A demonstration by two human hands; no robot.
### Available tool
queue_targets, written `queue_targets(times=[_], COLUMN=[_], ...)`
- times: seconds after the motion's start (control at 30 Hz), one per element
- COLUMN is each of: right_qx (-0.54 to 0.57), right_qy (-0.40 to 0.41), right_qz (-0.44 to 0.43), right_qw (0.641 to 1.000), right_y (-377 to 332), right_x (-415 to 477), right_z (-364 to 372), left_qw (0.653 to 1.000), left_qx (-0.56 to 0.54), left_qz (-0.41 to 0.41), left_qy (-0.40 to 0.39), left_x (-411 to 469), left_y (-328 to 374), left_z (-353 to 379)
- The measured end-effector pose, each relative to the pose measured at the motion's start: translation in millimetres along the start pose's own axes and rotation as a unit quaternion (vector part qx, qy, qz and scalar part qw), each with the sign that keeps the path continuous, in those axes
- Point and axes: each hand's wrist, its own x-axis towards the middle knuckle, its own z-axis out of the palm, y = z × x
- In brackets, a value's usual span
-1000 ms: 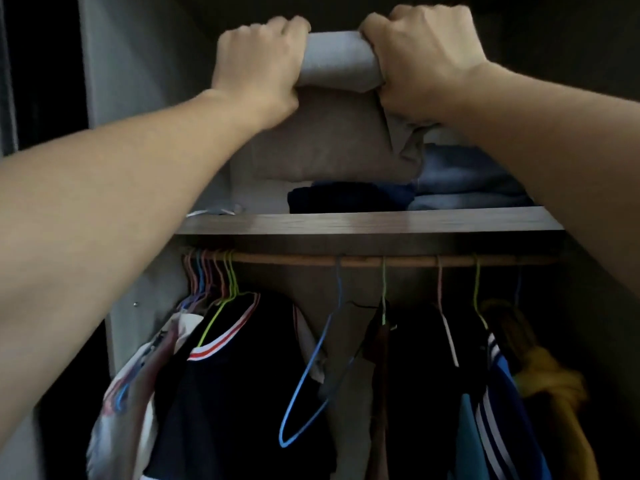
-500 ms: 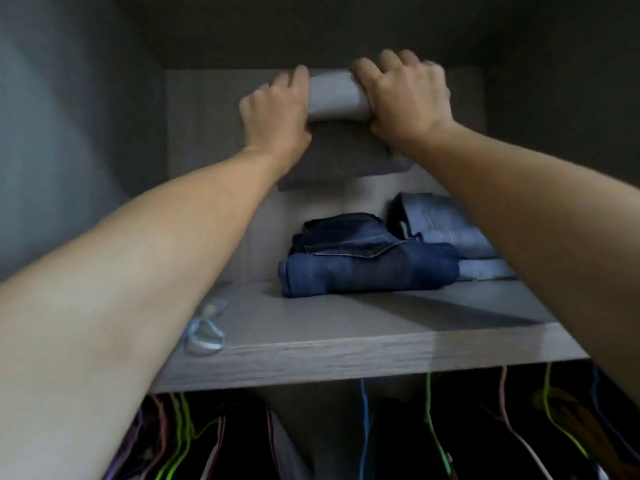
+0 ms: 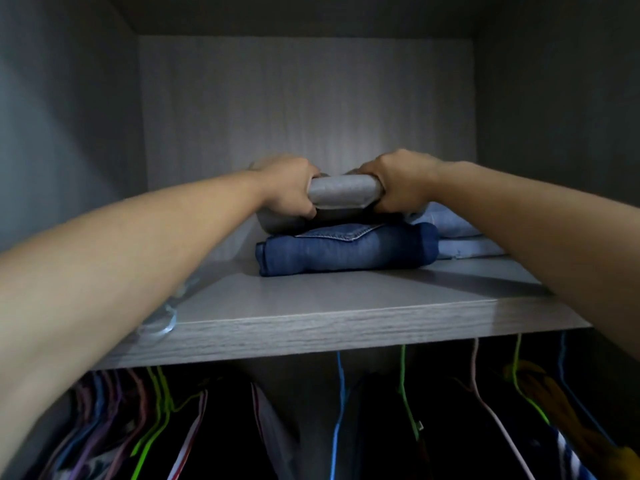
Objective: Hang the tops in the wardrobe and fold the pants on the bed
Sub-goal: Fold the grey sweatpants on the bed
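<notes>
Fingers (image 3: 304,206) of the left hand (image 3: 287,190) and right hand (image 3: 398,181) curl tight around the two ends of folded grey pants (image 3: 343,192), which rest atop dark folded jeans (image 3: 346,251) near the back of the wardrobe shelf (image 3: 346,327). Stowing appears nearly done; next comes letting go and sliding both hands clear without toppling the stack. Paler folded jeans (image 3: 450,223) sit toward the shelf's right edge; hangers (image 3: 403,382) with tops hang below.
</notes>
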Motion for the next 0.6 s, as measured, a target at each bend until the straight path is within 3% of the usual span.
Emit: queue_targets(times=[0.07,0.13,0.2,0.3,0.47,0.6], right_qx=[0.095,0.162,0.087,0.033,0.178,0.205], right_qy=[-0.084,-0.192,-0.231,-0.208,-0.16,-0.11], right_qz=[0.023,0.033,0.038,0.042,0.051,0.044], right_qw=[0.992,0.967,0.968,0.977,0.969,0.971], right_y=[2,0,-6,-15,-11,-7], right_x=[-2,-9,-15,-22,-44,-75], right_z=[-1,7,19,20,5,-3], left_qw=[1.0,0.993,0.983,0.97,0.956,0.962], left_qx=[-0.022,-0.053,-0.062,-0.064,-0.075,-0.077], left_qz=[0.0,0.002,-0.011,-0.042,-0.095,-0.114], left_qy=[-0.018,-0.102,-0.174,-0.231,-0.266,-0.238], left_x=[-4,-9,-12,-12,-27,-49], left_y=[3,7,10,16,39,49], left_z=[6,21,24,13,-16,-29])
